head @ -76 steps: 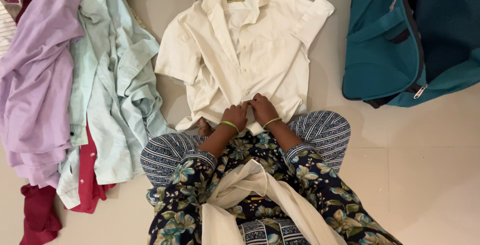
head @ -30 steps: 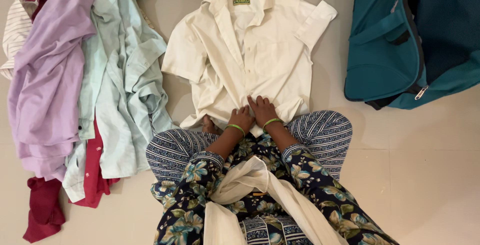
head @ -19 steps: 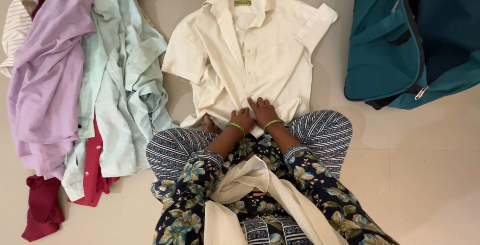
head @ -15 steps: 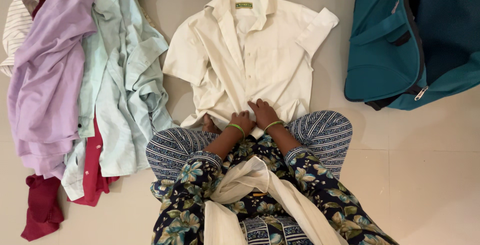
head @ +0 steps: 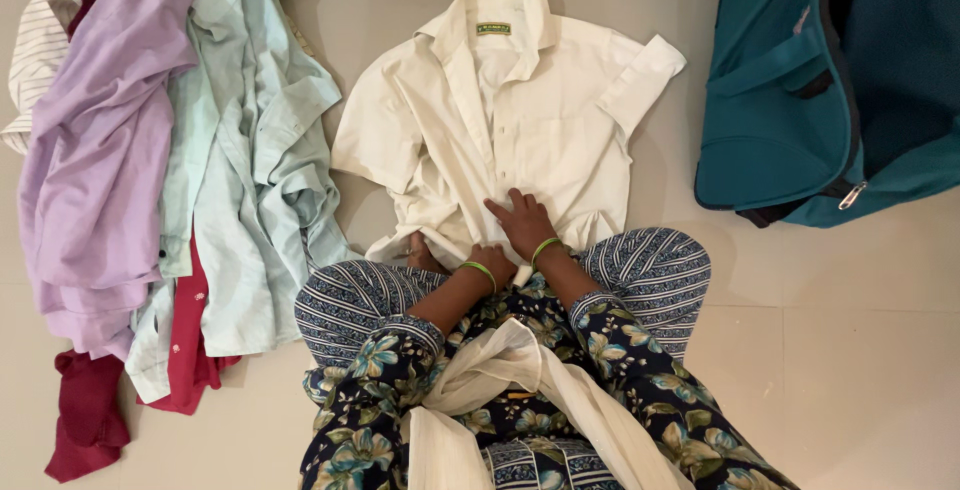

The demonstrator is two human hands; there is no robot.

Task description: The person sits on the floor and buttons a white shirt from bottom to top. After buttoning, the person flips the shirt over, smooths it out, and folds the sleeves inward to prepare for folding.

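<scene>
A cream short-sleeved shirt lies face up on the tiled floor, collar at the far end and front placket closed. My right hand rests flat on the lower front of the shirt with its fingers spread. Just nearer to me, my left hand is curled at the shirt's bottom hem and seems to pinch the cloth. Both wrists wear green bangles. I sit cross-legged, and my knees in striped trousers touch the hem.
A heap of shirts lies at the left: lilac, pale mint, dark red and a striped one. An open teal duffel bag stands at the right. A cream scarf hangs in my lap.
My right hand has slid a little further up the shirt front and spread flat. My left hand has drawn back to the hem and curled. The view has shifted slightly.
</scene>
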